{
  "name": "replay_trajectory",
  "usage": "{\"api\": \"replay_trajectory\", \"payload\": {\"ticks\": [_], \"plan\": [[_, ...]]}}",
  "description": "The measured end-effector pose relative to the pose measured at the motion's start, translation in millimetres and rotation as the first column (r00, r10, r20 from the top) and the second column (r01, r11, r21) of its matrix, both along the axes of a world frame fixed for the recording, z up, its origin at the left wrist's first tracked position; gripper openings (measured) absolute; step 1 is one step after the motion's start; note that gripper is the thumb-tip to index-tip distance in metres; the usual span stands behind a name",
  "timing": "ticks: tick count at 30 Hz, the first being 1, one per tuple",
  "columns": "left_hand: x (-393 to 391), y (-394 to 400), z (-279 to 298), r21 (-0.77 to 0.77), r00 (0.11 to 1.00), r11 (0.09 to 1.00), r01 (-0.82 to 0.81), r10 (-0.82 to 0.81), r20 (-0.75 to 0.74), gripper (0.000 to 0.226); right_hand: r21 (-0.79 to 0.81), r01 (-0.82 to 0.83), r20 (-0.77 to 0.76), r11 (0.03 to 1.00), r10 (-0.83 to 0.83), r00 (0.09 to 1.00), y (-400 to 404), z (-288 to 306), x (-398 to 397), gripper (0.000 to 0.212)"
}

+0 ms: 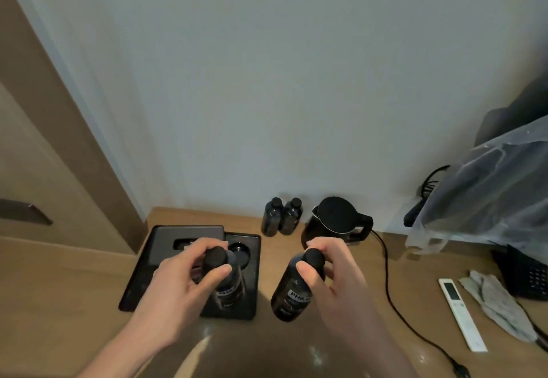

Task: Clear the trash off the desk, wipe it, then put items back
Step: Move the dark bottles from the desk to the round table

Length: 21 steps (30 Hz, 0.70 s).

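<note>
My left hand point(184, 282) grips a dark water bottle point(229, 284) by its black cap, held over the black tray point(184, 237) on the wooden desk point(74, 288). Beside it, my right hand point(335, 271) grips a second dark bottle point(289, 294) near its cap, just right of the tray; whether its base touches the desk I cannot tell. Two more dark bottles point(281, 216) stand together against the wall. A grey cloth point(498, 303) lies crumpled at the right.
A black kettle point(335, 223) stands by the wall, its cord point(388, 282) trailing over the desk to the front right. A white remote point(461, 314), a black phone point(527, 277) and a plastic-covered dark object point(489, 188) occupy the right side. A wooden cabinet point(44, 155) is at left.
</note>
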<state>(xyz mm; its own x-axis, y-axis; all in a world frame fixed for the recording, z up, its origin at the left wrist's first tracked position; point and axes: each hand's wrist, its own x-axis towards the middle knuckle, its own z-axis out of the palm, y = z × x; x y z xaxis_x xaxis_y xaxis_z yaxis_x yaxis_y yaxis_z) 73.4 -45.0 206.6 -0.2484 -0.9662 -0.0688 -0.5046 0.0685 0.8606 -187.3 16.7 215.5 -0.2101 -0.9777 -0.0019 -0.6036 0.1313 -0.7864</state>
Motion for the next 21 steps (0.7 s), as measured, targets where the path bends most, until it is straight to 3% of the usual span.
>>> {"api": "replay_trajectory", "payload": {"ticks": [3,8,15,21], "plan": [[-16,10,4,0.006,0.999,0.999,0.053,-0.053,-0.003,0.026,0.017,0.053,0.045,0.998,-0.054,0.997,19,2,-7,0.024],[-37,30,16,0.004,0.990,0.990,0.143,-0.143,-0.016,0.026,0.001,0.158,0.195,0.987,-0.155,0.968,53,10,-22,0.011],[-75,60,23,-0.006,0.963,0.963,0.271,-0.270,0.014,0.026,-0.013,0.283,0.336,0.959,-0.263,0.905,122,24,-47,0.014],[-152,122,19,-0.030,0.917,0.917,0.397,-0.396,0.049,0.023,0.044,0.475,0.285,0.879,-0.467,0.837,232,15,-109,0.013]]}}
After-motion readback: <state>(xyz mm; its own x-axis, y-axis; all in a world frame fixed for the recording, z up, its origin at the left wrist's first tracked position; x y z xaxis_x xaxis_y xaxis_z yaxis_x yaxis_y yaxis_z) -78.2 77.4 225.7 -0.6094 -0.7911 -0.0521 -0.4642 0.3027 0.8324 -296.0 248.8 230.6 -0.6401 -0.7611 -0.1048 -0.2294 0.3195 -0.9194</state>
